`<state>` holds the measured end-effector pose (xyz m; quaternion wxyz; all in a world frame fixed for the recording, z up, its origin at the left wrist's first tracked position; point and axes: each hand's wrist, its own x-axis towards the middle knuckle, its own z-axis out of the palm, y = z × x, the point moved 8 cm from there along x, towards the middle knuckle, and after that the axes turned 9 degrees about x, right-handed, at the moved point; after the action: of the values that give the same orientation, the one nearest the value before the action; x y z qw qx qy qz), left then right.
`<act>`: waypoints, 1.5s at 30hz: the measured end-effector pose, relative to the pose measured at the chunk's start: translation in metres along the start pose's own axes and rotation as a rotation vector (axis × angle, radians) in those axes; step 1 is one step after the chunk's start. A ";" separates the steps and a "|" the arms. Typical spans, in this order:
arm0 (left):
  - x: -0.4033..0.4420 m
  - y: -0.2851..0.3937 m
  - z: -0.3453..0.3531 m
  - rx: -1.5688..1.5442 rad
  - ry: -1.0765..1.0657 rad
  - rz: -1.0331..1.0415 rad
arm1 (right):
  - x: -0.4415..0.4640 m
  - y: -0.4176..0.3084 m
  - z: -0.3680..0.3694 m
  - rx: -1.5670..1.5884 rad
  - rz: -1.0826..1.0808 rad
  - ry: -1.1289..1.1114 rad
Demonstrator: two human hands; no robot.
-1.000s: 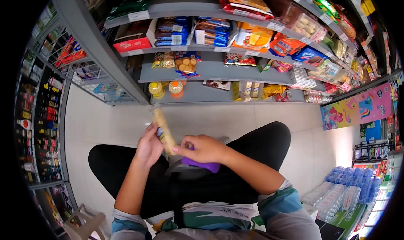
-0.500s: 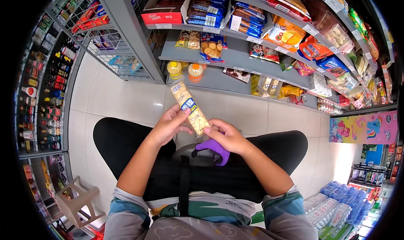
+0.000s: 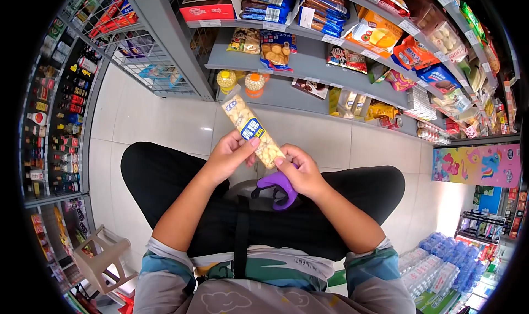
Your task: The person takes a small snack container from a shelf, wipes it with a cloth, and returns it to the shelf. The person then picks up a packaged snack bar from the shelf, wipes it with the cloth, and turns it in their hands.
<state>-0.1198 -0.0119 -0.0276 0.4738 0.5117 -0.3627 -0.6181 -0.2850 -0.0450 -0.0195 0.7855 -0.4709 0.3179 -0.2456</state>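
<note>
A long clear snack package with a blue and yellow label is held tilted above my lap, its top end pointing up and left. My left hand pinches its middle from the left side, thumb on the front. My right hand grips the lower right end, thumb on top. Just below my right hand is a curved purple object with black parts; whether it is fastened to the hand cannot be made out.
Ahead, grey shelves carry packaged snacks and jars. A wire rack and bottle shelves stand left. A beige stool is at lower left, bottled-water packs at lower right. Pale tiled floor lies between.
The package came from a steeper, blurred pose to a steady tilt with its label facing up, in both hands. The view swung, so the shelves sit further right and higher than a second ago.
</note>
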 end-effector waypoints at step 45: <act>0.046 0.040 -0.010 0.129 0.136 0.314 | 0.009 -0.034 -0.101 -0.587 0.362 0.216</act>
<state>-0.1028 -0.0674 -0.0060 0.5542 0.5187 -0.4442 -0.4760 -0.3555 -0.1244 -0.0272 0.6095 -0.5836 0.5342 -0.0493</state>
